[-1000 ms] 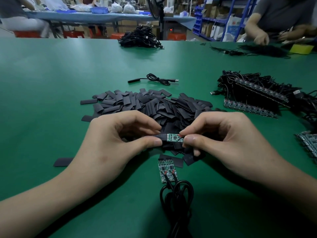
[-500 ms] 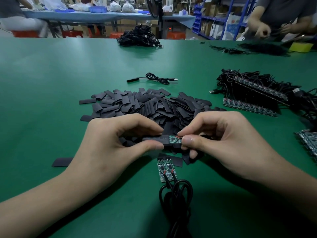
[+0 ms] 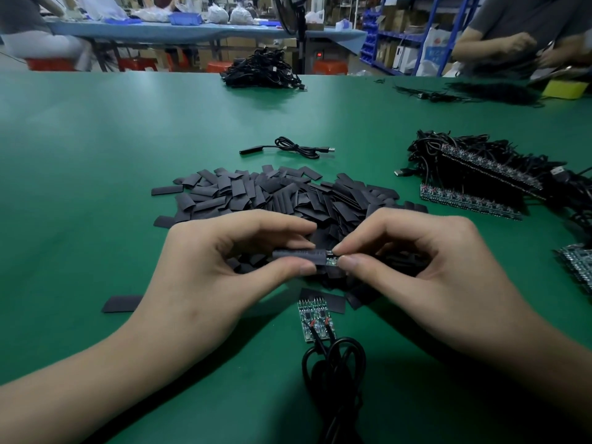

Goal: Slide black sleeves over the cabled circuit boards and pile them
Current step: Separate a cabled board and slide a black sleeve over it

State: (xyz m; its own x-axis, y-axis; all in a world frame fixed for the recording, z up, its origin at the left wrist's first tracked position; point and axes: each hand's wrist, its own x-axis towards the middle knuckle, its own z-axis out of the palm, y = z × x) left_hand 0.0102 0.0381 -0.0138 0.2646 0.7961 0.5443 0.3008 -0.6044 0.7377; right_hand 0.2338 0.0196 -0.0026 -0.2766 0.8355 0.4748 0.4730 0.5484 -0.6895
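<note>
My left hand pinches a black sleeve between thumb and fingers. My right hand pinches the small green circuit board, of which only a short end shows out of the sleeve. Both are held above a heap of flat black sleeves on the green table. Two bare green boards lie side by side in front of me, with their black cables coiled toward the near edge. One sleeved board with cable lies alone beyond the heap.
A stack of cabled boards sits at the right, with more boards at the right edge. A bundle of black cables lies at the far edge. Another person works at the far right. A loose sleeve lies at the left.
The sleeve has slid further to the right over the board, so less green shows. Both hands stay close together above the heap.
</note>
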